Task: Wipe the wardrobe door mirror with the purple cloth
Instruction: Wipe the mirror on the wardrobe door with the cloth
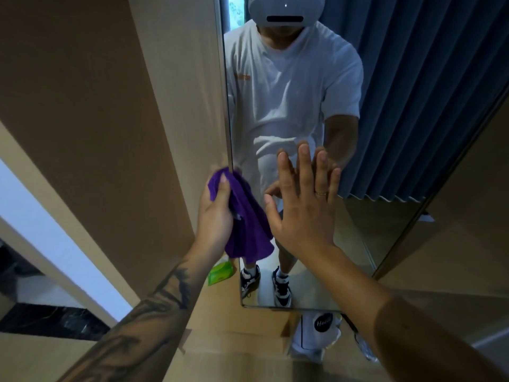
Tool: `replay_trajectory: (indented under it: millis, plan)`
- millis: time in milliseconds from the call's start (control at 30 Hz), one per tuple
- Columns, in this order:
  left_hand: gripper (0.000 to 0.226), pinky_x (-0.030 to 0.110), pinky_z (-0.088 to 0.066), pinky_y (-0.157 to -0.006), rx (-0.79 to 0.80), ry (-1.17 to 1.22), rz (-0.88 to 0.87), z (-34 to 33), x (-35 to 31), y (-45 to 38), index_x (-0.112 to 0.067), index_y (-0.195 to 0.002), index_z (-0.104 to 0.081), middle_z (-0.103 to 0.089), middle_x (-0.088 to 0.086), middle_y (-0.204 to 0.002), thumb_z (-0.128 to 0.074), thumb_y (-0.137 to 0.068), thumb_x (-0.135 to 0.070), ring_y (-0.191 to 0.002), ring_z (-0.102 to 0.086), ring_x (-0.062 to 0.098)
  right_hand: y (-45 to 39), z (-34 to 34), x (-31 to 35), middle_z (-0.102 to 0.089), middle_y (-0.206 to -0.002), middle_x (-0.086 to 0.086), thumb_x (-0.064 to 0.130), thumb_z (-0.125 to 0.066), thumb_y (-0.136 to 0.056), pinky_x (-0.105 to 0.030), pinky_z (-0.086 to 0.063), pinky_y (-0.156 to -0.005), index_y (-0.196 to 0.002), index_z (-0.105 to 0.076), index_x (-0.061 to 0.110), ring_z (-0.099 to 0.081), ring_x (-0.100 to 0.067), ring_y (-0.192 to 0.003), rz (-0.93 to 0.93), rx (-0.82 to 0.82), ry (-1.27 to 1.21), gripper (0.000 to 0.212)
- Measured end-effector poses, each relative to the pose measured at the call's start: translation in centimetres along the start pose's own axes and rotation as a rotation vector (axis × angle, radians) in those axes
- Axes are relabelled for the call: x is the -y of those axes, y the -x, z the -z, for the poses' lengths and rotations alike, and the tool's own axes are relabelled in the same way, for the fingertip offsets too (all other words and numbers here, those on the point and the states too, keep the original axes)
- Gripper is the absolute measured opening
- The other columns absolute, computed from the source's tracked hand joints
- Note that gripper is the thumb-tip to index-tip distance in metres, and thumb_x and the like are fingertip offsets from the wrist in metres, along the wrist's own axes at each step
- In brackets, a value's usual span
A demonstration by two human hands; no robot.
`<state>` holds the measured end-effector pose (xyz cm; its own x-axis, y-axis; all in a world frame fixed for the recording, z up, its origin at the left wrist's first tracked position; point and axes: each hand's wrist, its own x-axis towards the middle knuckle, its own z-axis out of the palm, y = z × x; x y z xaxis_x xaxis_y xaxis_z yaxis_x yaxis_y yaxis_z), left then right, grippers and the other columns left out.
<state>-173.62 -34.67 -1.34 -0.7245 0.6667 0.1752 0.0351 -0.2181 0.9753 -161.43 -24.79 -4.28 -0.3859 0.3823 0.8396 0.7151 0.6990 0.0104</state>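
**Mirror wipe: cloth at left edge**

Left hand (216, 213): grip bunched round purple cloth (245, 224), held at mirror (303, 111) left edge. Right hand (304, 205): fingers spread flat, bracing glass. Step, as judged: wiping under way. Next: sweep cloth across pane; right hand must clear.

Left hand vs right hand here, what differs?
The left hand grips the purple cloth at the mirror edge; the right hand holds nothing. Left fingers are curled; right fingers are straight, spread on the glass. Both are raised to the mirror.
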Motion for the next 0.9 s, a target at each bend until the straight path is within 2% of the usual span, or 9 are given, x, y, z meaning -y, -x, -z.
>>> replay_trajectory:
  millis: [100,167,267,367,467,567,700,767,900]
  plan:
    - [0.021,0.039,-0.05,-0.086,0.062,0.028,0.203,1.1,2.8,1.8,-0.026,-0.108,-0.067,-0.068,0.006,-0.089,-0.048,-0.108,-0.035,-0.083,-0.064,0.022,-0.1,0.1,-0.1,-0.019,-0.169,-0.017,0.047,-0.06,-0.098,-0.059,-0.005,-0.126,-0.162,-0.028,0.016,-0.015,-0.044,-0.154,-0.003,0.0,0.007,0.078]
    - [0.021,0.045,-0.046,-0.086,0.043,0.083,0.229,0.9,1.9,1.7,-0.03,-0.097,-0.069,-0.063,0.011,-0.093,-0.051,-0.106,-0.034,-0.085,-0.058,0.027,-0.2,0.1,-0.1,-0.021,-0.168,-0.018,0.046,-0.06,-0.098,-0.06,-0.006,-0.126,-0.161,-0.03,0.015,-0.016,-0.045,-0.154,-0.003,0.003,0.007,0.077]
    - [0.019,0.039,-0.047,-0.075,-0.043,0.14,0.112,-0.1,-2.2,0.2,-0.024,-0.091,-0.064,-0.061,0.01,-0.078,-0.054,-0.105,-0.033,-0.075,-0.058,0.027,-0.1,0.1,0.0,-0.022,-0.168,-0.019,0.045,-0.059,-0.098,-0.06,-0.006,-0.126,-0.161,-0.03,0.015,-0.016,-0.046,-0.154,-0.003,0.007,0.0,0.076]
    - [0.016,0.024,-0.051,-0.071,-0.061,0.215,-0.005,-0.6,-4.8,-0.9,-0.025,-0.097,-0.065,-0.066,-0.007,-0.073,-0.054,-0.105,-0.033,-0.071,-0.065,0.01,-0.1,-0.1,0.1,-0.02,-0.168,-0.019,0.045,-0.057,-0.099,-0.06,-0.006,-0.126,-0.162,-0.028,0.015,-0.017,-0.046,-0.154,-0.01,0.007,-0.005,0.075]
    - [0.024,0.017,-0.052,-0.074,-0.03,0.1,-0.007,-0.5,-2.7,-0.5,-0.025,-0.109,-0.066,-0.07,-0.012,-0.084,-0.048,-0.106,-0.041,-0.079,-0.068,0.001,-0.1,0.0,0.2,-0.021,-0.168,-0.019,0.045,-0.057,-0.1,-0.063,-0.01,-0.125,-0.161,-0.029,0.014,-0.02,-0.048,-0.153,-0.019,0.004,-0.007,0.074]
    - [0.037,0.013,-0.049,-0.065,0.009,-0.008,0.056,-0.1,1.7,0.7,-0.018,-0.117,-0.065,-0.068,-0.007,-0.086,-0.041,-0.108,-0.044,-0.07,-0.064,0.0,-0.1,0.1,0.2,-0.018,-0.169,-0.019,0.047,-0.057,-0.099,-0.063,-0.01,-0.125,-0.162,-0.024,0.015,-0.019,-0.047,-0.154,-0.006,0.012,0.007,0.077]
    - [0.039,0.016,-0.048,-0.058,0.016,0.017,0.13,0.0,2.3,1.5,-0.018,-0.115,-0.067,-0.064,-0.002,-0.077,-0.038,-0.109,-0.043,-0.06,-0.059,0.005,-0.1,0.1,0.2,-0.01,-0.169,-0.017,0.046,-0.057,-0.098,-0.062,-0.007,-0.126,-0.163,-0.02,0.017,-0.016,-0.047,-0.155,0.003,0.022,0.023,0.08]
    - [0.032,0.021,-0.05,-0.067,-0.024,0.044,0.102,-0.3,-0.1,0.4,-0.029,-0.099,-0.067,-0.065,-0.007,-0.072,-0.041,-0.109,-0.044,-0.065,-0.062,0.006,-0.1,0.1,0.2,-0.013,-0.169,-0.02,0.045,-0.057,-0.098,-0.062,-0.005,-0.126,-0.163,-0.02,0.016,-0.014,-0.048,-0.155,0.0,0.041,0.023,0.08]
    - [0.022,0.027,-0.049,-0.076,-0.039,0.165,0.042,-0.9,-4.6,-0.8,-0.031,-0.095,-0.064,-0.066,-0.015,-0.066,-0.049,-0.106,-0.041,-0.068,-0.063,0.004,-0.1,0.0,0.4,-0.014,-0.168,-0.022,0.045,-0.055,-0.099,-0.064,-0.006,-0.125,-0.163,-0.017,0.015,-0.015,-0.05,-0.154,-0.01,0.046,0.012,0.08]
